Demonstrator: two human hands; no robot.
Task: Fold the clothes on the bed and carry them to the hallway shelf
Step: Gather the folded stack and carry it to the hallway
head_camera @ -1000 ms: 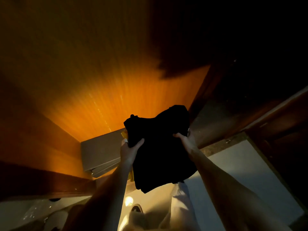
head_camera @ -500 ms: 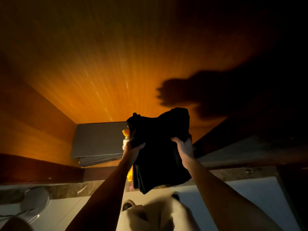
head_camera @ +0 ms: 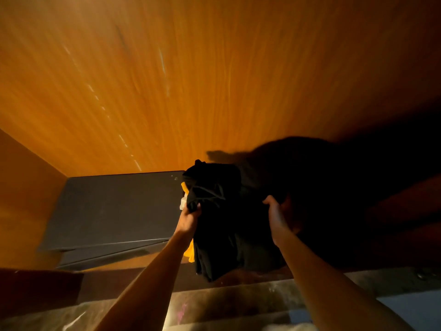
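Both our hands have a grip on the stack of dark folded clothes (head_camera: 222, 218), raised in front of us into a wooden shelf compartment. Our left hand (head_camera: 188, 218) pinches the stack's left edge, fingers curled over the dark cloth. Our right hand (head_camera: 276, 216) grasps the right edge, the thumb on the near side and the fingers hidden behind the cloth. A strip of yellow cloth (head_camera: 189, 252) and a bit of white show at the stack's left side, between the dark layers. Just left of the stack, flat grey boards (head_camera: 114, 211) lie piled in the compartment, against its orange wooden panel (head_camera: 191, 80). We cannot tell whether the stack touches the shelf floor. The right side of the compartment is in deep shadow.
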